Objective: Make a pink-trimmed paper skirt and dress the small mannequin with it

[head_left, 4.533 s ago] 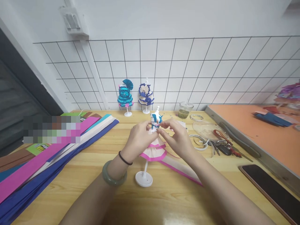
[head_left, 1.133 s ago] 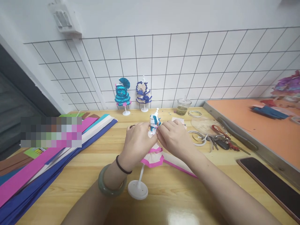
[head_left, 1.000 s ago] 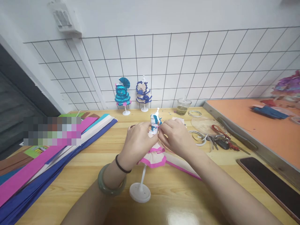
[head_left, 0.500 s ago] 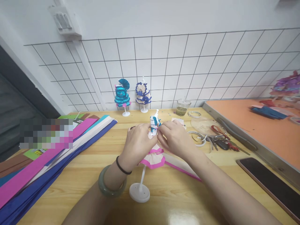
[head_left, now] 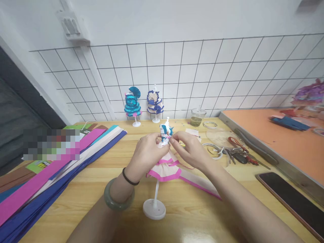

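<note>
A small white dress-form stand tilts slightly in front of me. Its bodice is covered in white and teal paper, and below hangs a cream paper skirt edged in pink. My left hand is wrapped round the dress form at the waist, thumb in front. On the bodice's right side, my right hand pinches at the paper with thumb and forefinger; whatever sits between those fingertips is too small to make out. A cream strip with a pink edge trails from the skirt under my right forearm.
Crepe paper strips lie at left. Two dressed forms, one teal and one blue and cream, stand by the wall. A glass cup, tape rings, keys and a phone are at right, beside an orange board.
The dress form's top has shifted slightly left and its base slightly right. My right fingers have opened out a little from their tighter curl, still at the bodice.
</note>
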`<state>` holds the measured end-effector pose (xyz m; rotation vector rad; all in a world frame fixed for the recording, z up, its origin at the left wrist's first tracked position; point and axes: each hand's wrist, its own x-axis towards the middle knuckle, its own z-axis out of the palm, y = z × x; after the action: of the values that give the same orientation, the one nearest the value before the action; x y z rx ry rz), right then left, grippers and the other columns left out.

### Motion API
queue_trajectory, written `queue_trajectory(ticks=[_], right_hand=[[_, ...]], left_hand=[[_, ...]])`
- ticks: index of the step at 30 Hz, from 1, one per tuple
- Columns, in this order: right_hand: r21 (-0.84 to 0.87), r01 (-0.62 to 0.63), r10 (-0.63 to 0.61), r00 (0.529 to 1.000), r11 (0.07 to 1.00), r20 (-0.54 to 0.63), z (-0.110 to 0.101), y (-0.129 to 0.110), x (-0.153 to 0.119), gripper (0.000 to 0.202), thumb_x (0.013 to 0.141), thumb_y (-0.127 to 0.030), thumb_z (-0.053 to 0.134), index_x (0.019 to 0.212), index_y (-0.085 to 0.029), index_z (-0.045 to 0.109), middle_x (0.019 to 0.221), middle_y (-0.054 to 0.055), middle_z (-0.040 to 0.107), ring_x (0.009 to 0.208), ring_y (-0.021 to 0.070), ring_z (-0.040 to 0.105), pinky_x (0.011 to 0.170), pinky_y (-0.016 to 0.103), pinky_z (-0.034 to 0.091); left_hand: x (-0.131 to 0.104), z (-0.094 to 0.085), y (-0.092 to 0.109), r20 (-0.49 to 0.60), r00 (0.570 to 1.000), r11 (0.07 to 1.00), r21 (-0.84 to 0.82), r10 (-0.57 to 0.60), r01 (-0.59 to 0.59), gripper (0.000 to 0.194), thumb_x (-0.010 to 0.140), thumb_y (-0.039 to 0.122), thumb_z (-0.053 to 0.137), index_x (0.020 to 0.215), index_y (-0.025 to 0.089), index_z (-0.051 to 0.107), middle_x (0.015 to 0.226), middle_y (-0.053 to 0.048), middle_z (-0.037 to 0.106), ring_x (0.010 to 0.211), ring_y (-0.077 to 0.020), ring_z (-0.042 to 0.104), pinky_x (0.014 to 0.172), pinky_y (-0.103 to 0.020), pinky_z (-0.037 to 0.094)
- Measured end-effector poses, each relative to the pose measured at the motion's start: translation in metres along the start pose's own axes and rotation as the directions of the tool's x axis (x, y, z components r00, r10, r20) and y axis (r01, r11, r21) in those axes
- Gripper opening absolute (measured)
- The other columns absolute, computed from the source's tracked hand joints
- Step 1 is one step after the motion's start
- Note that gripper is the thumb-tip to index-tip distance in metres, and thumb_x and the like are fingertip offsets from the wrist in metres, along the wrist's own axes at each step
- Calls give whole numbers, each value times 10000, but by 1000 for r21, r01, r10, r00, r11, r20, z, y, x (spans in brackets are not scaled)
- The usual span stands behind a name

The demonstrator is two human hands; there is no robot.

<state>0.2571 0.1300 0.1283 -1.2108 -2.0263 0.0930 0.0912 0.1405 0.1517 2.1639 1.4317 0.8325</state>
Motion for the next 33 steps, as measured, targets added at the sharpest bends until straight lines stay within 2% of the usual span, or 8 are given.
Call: queue_trajectory(ticks=[4, 7, 11, 16, 21, 25, 30, 33], right_hand=[[-399, 158, -198, 978, 903, -61, 7, -1, 0, 223, 884, -185, 428, 694, -155, 542, 658, 64, 578, 638, 184, 495, 609, 323, 320], [-504, 236, -321, 943, 831, -89, 8, 1, 0, 230, 873, -150, 430, 671, -162, 539, 654, 70, 587, 627, 186, 472, 593, 332, 296], [-400, 269, -355, 921, 876, -158, 7, 4, -1, 189, 860, -132, 448, 694, -179, 527, 665, 66, 595, 645, 183, 476, 600, 321, 329], [-118, 200, -224, 943, 973, -246, 9, 5, -1, 184, 846, -111, 448, 687, -194, 488, 670, 57, 581, 641, 167, 503, 597, 295, 382], [4, 144, -140, 966, 990, -219, 8, 6, -1, 217, 886, -134, 409, 699, -190, 504, 673, 48, 571, 642, 158, 513, 615, 290, 399], [-74, 150, -163, 966, 986, -201, 9, 6, -1, 209, 903, -204, 439, 704, -187, 500, 658, 50, 558, 628, 165, 497, 599, 297, 384], [-284, 242, -299, 937, 928, -178, 13, 10, -1, 188, 898, -173, 432, 716, -200, 470, 653, 53, 539, 644, 185, 463, 606, 319, 349], [-203, 236, -280, 934, 950, -222, 15, 10, 0, 197, 890, -148, 419, 704, -211, 434, 644, 37, 502, 630, 175, 443, 592, 310, 340]], left_hand=[[-2, 4, 5, -80, 995, 991, 127, 55, -45, 117, 730, 304, 526, 697, 197, 561, 662, 7, 585, 626, -151, 503, 571, -263, 311], [-4, 4, 9, -97, 994, 990, 139, 51, -38, 92, 713, 278, 530, 685, 191, 539, 665, 2, 583, 621, -150, 495, 581, -267, 310], [-4, 3, 7, -57, 998, 998, 45, 40, -38, 91, 709, 282, 537, 679, 196, 544, 629, 22, 539, 597, -132, 454, 562, -251, 305], [-2, 6, -3, 12, 1000, 987, -162, 14, -12, 172, 737, 352, 546, 732, 189, 600, 608, 32, 497, 566, -114, 432, 536, -231, 313], [1, 8, -5, 51, 999, 967, -254, -19, 32, 207, 723, 359, 574, 806, 180, 636, 618, 36, 487, 566, -105, 429, 557, -227, 334], [1, 8, -4, 20, 1000, 981, -195, -18, 22, 194, 731, 362, 561, 788, 188, 626, 630, 38, 469, 572, -102, 401, 538, -227, 313], [1, 7, -4, 18, 1000, 984, -179, -9, 12, 122, 715, 304, 568, 753, 192, 599, 621, 45, 439, 581, -98, 389, 545, -226, 308], [1, 6, -3, 59, 998, 965, -262, -11, 26, 114, 719, 294, 577, 740, 183, 587, 603, 49, 408, 564, -87, 374, 540, -221, 306]])
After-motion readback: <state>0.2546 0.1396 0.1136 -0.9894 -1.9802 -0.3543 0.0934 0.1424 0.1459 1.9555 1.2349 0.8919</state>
